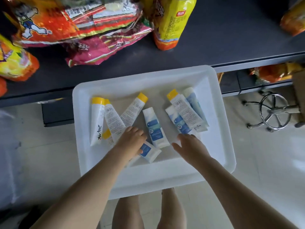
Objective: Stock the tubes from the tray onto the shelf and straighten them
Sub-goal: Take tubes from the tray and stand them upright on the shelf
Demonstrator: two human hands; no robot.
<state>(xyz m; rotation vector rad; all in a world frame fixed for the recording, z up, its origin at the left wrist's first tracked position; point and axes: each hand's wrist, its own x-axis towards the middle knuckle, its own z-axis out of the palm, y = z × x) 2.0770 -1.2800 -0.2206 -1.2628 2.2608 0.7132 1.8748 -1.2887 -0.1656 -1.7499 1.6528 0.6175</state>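
White tray (219, 113) being seen at front edge of dark shelf (222, 38). Yellow-capped tubes (97, 119) being left loose along tray's left edge, one marked with black Chinese characters, others showing barcodes. Blue-labelled tubes (156, 128) being left at centre and toward right edge, print too blurred for reading. Small blue tube (147, 152) by tray's near edge seemingly being gripped by left hand (132, 139), fingers curled over it. Right hand (191, 146) being held open, fingers spread, just beside right cluster. Snack bags (66, 22) and yellow bottle (171, 20) being kept on shelf.
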